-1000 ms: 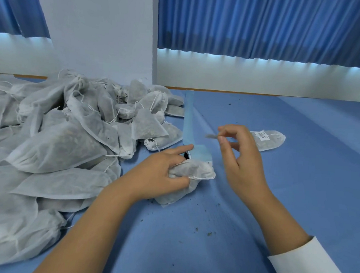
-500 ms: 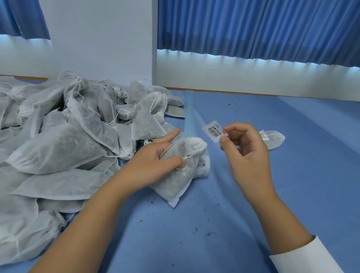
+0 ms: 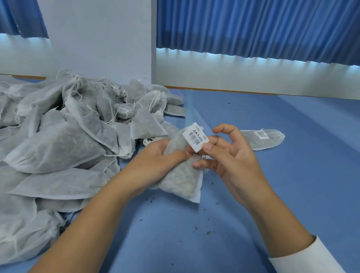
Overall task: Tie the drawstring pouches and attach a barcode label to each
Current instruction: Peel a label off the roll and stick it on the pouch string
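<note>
Held pouch: a soft white non-woven drawstring pouch [image 3: 184,180], stuffed with dried greenish-brown bits, sits between both hands in front of the person, low over the blue cloth-covered table [image 3: 276,221]. Whether its bottom edge rests on the cloth cannot be told.
Left hand: the left hand [image 3: 153,162] wraps the pouch's upper half, with the fingers behind and the thumb laid across the front.
Right hand: the right hand [image 3: 235,163] pinches a small white rectangular barcode label [image 3: 195,137] by its lower corner between thumb and a fingertip. The forefinger is raised and curled, holding nothing, and a lower finger touches the pouch's side.
Label position: tilted over the pouch's top end. Whether it has stuck cannot be told.
Weight: likely light, since one hand carries it easily.
Stiffness: the fabric is limp and the filling shifts, so the face would give under pressure. Backing it with the left fingers should let the label go down flat.
Grip spot: the filled body below the gathered neck looks the surest hold.
Label handling: thin, flexible and probably sticky beneath, so best held by an edge.
Fragility: loose dark crumbs [image 3: 208,232] on the cloth suggest the pouches shed when squeezed.
Nearby: a heap of similar grey-white pouches [image 3: 49,146] lies to the left, and one flat labelled pouch [image 3: 261,139] lies beyond the right hand.
</note>
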Motion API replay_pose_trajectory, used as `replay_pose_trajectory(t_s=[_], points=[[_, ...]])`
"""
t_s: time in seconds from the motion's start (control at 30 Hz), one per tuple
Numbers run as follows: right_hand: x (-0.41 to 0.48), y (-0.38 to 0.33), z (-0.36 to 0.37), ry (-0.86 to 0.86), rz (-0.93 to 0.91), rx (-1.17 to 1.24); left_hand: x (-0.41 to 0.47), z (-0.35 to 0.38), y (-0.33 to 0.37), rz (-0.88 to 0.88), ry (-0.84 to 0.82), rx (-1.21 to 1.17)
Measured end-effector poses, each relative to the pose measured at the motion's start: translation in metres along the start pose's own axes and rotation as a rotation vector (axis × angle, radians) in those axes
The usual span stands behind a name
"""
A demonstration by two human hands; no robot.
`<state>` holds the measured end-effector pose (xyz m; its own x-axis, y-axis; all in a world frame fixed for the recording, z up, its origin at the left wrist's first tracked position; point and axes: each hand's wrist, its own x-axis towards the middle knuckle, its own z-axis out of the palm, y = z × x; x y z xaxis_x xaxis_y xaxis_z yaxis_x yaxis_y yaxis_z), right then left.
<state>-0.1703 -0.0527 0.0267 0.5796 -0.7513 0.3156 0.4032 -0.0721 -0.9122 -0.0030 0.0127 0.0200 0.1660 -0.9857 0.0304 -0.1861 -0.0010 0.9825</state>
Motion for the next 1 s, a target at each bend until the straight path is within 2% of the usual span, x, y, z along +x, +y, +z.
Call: replay_pose_trajectory(t_s=[0.1, 0.23, 0.4, 0.6, 1.0], points=[[0.002, 0.0, -0.002, 0.037, 0.009, -0.004, -0.001, 0.0, 0.0, 0.007, -0.062, 0.07], [0.002, -0.002, -0.005, 0.075, 0.039, -0.016, -0.002, -0.001, -0.001, -0.023, -0.093, 0.021], [0.002, -0.01, -0.01, 0.048, 0.123, -0.065, -0.001, -0.002, 0.0, -0.062, -0.026, -0.079], [0.003, -0.009, -0.012, 0.016, 0.231, -0.23, -0.002, -0.003, 0.001, -0.074, -0.031, -0.048], [0.004, -0.002, -0.009, 0.101, 0.189, -0.4, -0.002, 0.0, -0.001, -0.048, -0.082, -0.027]])
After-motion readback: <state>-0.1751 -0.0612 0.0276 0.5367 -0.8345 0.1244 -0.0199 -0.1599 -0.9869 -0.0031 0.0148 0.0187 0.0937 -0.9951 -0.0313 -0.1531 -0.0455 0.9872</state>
